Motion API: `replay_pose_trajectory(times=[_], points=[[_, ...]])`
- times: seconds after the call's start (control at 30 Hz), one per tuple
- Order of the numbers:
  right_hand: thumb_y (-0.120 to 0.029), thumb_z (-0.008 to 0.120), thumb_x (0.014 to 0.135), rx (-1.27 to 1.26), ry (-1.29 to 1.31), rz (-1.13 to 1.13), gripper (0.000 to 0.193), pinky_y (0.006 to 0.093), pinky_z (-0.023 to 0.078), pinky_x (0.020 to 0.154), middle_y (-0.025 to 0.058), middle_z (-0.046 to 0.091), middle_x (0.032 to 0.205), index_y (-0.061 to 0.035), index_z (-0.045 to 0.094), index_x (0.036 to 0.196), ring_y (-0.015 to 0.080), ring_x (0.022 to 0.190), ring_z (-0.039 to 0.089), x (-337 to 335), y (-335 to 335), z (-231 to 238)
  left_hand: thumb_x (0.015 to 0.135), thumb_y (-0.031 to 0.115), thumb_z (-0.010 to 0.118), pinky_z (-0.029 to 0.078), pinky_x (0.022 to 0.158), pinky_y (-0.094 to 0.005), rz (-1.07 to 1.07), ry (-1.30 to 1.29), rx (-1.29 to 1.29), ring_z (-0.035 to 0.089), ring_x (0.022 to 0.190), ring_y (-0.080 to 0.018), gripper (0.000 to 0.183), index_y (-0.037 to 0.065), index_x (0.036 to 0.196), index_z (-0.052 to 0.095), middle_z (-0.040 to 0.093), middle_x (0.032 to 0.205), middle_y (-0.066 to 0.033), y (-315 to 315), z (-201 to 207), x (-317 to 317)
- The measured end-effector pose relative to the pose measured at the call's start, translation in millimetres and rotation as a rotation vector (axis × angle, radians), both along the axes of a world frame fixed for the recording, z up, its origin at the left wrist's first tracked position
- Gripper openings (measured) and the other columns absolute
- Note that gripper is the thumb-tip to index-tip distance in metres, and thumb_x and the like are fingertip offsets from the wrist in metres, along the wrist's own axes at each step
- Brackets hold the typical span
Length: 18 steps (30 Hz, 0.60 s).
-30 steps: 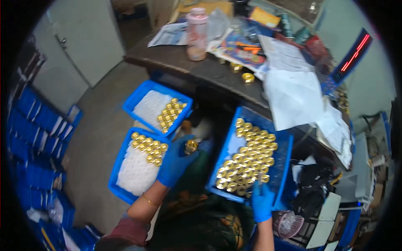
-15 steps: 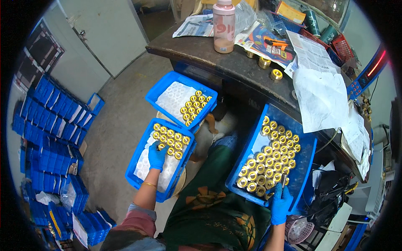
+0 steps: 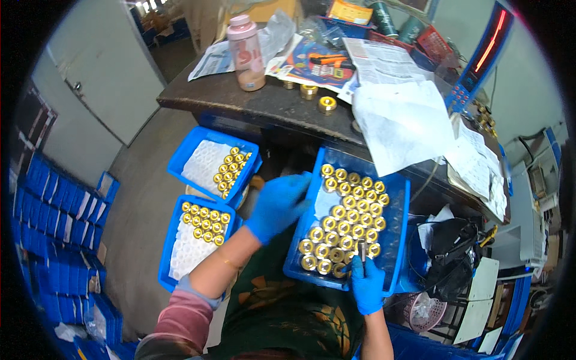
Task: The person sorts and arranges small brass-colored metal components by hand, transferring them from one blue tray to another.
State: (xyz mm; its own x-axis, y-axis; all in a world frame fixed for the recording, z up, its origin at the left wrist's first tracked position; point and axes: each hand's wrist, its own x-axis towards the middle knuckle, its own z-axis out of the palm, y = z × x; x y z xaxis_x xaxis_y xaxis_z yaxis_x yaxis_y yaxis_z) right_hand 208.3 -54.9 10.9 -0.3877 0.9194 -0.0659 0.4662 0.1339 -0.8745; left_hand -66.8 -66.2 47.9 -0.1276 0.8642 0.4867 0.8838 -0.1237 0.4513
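My left hand (image 3: pixel 278 207), in a blue glove, hangs over the left rim of a large blue bin (image 3: pixel 397 240), fingers stretched toward it. I see nothing in its fingers. Several brass rings (image 3: pixel 358 216) stand in rows inside the bin, some with a silvery face. At the bin's near right part, my gloved right hand (image 3: pixel 367 288) grips a slim metal cylindrical tool (image 3: pixel 362 248), upright just above the rings. To the left, a smaller blue tray (image 3: pixel 165 264) carries brass rings (image 3: pixel 207 219) at its far end, on a white dimpled liner (image 3: pixel 191 252).
Behind it sits another blue tray (image 3: pixel 180 157) partly filled with rings. A dark desk (image 3: pixel 276 108) holds a pink bottle (image 3: pixel 246 57), papers (image 3: pixel 399 120) and an orange-handled tool (image 3: pixel 329 59). Blue trays (image 3: pixel 51 240) are stacked at the left. A black bag (image 3: pixel 450 255) lies right of the bin.
My left hand has left the rings in the near left tray and swung right to the large bin's rim. My right hand still grips the metal tool. The view has turned rightward.
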Motion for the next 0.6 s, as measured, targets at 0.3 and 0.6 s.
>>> replay_pose_trajectory(times=[0.3,0.6], points=[[-0.02,0.061,0.085,-0.008,-0.016,0.01,0.022,0.0327,0.047,0.044,0.0133,0.062,0.059,0.0013,0.06,0.079,0.0207,0.049,0.063,-9,-6,47,0.076,0.018,0.056,0.04,0.073,-0.0402,0.144,0.925,-0.451,0.057,0.084,-0.0234,0.017,0.015,0.086,0.069,0.06,0.089,-0.0044,107,-5,68],[-0.024,0.063,0.082,0.134,0.005,-0.023,0.022,0.0356,0.042,0.042,0.0168,0.055,0.054,-0.0025,0.063,0.079,0.0282,0.046,0.057,-6,-3,18,0.076,0.019,0.058,0.042,0.071,-0.0383,0.191,0.824,-0.564,0.059,0.087,-0.0219,0.014,0.019,0.083,0.07,0.065,0.087,-0.0042,128,-82,48]])
